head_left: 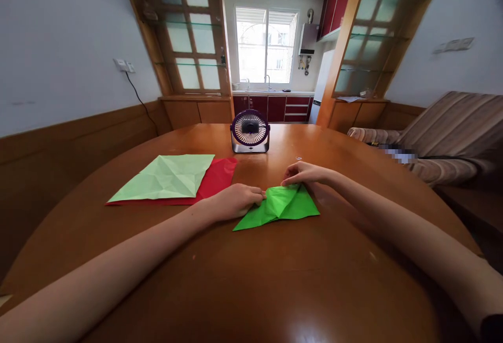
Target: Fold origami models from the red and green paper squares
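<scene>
Left hand (pixel 236 200): fingers curled, pressing folded green paper (pixel 280 207) at its left edge.
Right hand (pixel 303 173): fingertips pinching its top corner.
Bench (pixel 251 280): beneath both.

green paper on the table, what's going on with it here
A person is folding the green paper on a round wooden table. The left hand presses its left edge and the right hand pinches its top corner; the sheet is already partly folded and creased. To the left lie a pale green sheet atop a red sheet, with a small fan behind.
</scene>
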Demonstrator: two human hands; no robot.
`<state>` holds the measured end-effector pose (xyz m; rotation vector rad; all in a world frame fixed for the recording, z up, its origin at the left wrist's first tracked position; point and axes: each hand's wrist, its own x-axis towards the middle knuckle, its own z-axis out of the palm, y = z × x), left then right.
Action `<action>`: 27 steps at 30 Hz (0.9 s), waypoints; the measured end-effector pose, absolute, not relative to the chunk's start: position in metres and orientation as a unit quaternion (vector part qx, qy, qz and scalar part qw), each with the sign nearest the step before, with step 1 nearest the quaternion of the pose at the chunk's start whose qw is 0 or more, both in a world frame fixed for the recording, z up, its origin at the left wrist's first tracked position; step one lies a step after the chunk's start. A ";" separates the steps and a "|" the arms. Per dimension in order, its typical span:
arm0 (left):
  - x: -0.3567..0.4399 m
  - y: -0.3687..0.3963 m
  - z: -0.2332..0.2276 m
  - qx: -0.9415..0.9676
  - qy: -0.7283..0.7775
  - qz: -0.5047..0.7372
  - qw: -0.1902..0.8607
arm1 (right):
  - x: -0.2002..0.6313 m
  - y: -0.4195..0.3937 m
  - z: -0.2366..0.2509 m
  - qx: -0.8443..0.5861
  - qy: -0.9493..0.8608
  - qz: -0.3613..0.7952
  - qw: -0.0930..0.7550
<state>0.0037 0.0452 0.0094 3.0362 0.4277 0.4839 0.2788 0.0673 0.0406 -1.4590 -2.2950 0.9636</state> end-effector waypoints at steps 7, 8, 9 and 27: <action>0.012 0.031 0.010 0.975 0.148 0.166 -0.007 | 0.267 0.062 0.043 -0.501 -0.803 0.314 0.072; 0.013 0.029 0.009 0.975 0.143 0.172 -0.016 | 0.267 0.062 0.043 -0.505 -0.806 0.301 0.077; 0.013 0.028 0.008 0.974 0.139 0.177 -0.022 | 0.266 0.063 0.042 -0.506 -0.807 0.293 0.082; 0.014 0.027 0.005 0.975 0.167 0.149 0.006 | 0.259 0.038 0.027 -0.441 -0.870 0.063 0.213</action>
